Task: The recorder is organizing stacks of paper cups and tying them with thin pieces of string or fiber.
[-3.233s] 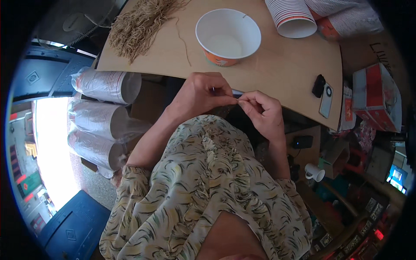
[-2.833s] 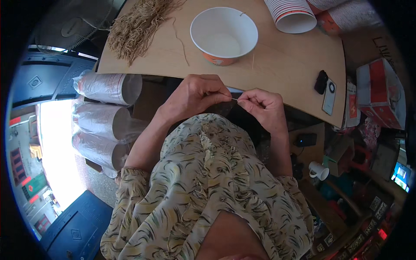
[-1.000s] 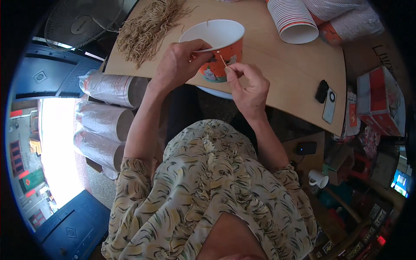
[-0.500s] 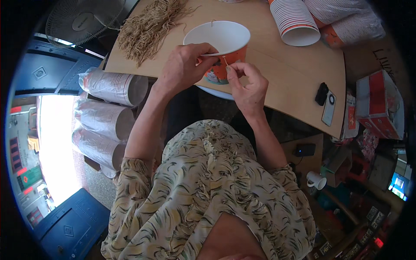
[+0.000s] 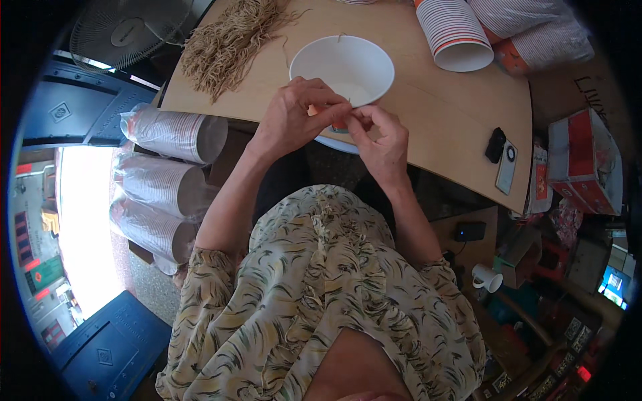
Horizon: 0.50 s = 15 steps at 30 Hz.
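A paper bucket [image 5: 364, 63], white inside and orange outside, stands at the table's near edge with its mouth tipped toward me. My left hand [image 5: 294, 117] is closed in a pinch at the near rim. Against its fingertips, my right hand [image 5: 383, 140] pinches too, thumb against index finger. Between them a tiny end of tan cord [image 5: 350, 100] shows at the rim; the rest is hidden by the fingers. On the far rim sits a small cord loop [image 5: 340, 37]. A heap of tan cords [image 5: 231, 50] lies left of the bucket.
Stacked paper buckets [image 5: 461, 47] lie at the table's far right beside plastic-wrapped ones [image 5: 542, 40]. A phone [image 5: 507, 167] and a black object [image 5: 495, 145] rest near the right edge. Wrapped bucket stacks [image 5: 157, 190] stand at left, below a fan [image 5: 124, 33]. A white mug [image 5: 487, 278] is lower right.
The bucket has tipped toward me and shifted slightly right, showing more of its inside. My left hand has moved right, and both hands' fingertips now meet at the rim.
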Available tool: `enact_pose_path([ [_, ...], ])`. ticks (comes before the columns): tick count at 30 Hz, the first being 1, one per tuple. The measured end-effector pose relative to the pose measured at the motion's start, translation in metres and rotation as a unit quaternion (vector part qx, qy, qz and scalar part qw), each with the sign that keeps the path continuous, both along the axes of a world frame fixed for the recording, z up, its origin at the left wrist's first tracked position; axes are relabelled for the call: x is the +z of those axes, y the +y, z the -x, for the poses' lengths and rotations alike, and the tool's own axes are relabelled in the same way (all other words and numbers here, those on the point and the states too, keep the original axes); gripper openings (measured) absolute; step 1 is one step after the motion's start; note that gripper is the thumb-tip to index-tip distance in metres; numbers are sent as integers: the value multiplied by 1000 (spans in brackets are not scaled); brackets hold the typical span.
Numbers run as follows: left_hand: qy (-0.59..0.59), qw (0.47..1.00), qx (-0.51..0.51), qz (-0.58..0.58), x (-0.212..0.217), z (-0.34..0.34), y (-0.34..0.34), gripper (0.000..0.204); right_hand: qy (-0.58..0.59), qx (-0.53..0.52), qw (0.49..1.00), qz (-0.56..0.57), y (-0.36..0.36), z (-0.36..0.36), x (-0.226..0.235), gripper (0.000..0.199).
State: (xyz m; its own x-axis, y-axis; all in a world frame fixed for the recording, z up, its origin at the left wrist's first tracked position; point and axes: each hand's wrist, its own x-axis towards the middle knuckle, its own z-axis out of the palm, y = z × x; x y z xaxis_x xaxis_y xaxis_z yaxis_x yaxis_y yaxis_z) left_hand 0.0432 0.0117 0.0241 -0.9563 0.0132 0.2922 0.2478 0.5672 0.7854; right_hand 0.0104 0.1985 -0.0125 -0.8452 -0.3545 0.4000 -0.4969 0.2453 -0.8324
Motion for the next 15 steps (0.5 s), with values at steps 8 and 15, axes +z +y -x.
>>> enact_pose_path([
  [8,8,996,-82,26,-9,-1,-10,9,159,-168,949,-214,64,92,21,6],
  [15,-45,993,-108,17,-6,14,-14,10,253,-56,966,5,18,100,60,14],
])
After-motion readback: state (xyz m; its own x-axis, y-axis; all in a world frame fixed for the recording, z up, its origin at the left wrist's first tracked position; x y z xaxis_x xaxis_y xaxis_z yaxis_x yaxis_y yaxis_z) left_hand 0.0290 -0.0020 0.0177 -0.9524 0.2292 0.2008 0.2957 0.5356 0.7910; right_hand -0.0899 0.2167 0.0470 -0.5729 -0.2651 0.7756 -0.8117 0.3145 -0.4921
